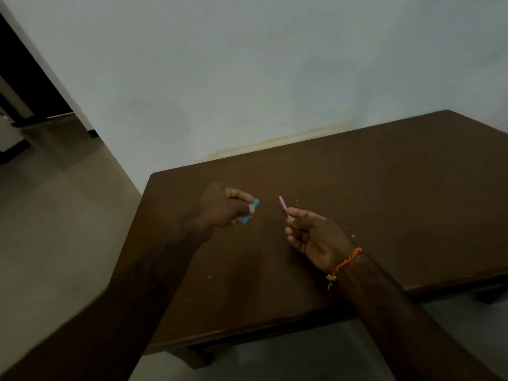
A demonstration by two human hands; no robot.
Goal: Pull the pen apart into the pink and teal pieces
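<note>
Head view, looking down over a dark brown wooden table (371, 193) set against a pale wall (247, 64).

Left hand (220, 210): fingers curled, thumb and forefinger pinching a small blue piece (251, 211), short and stick-like, tilted, its ends showing above and below the fingertips. Held above the table's left part. What the piece is made of cannot be told.

Right hand (313, 235): palm partly up, fingers curled, thumb and forefinger pinching the lower end of a small pink piece (282, 203), which stands nearly upright above the fingertips. Orange thread band (345, 261) round this wrist, with a small yellow knot hanging.

Blue and pink pieces near each other, apart, not touching; both clear of the tabletop.

Pale crumbs (297, 201) scattered on the table around and between the hands.

Tiled floor (55, 215) to the left; dark doorway (24, 86) at far left.
</note>
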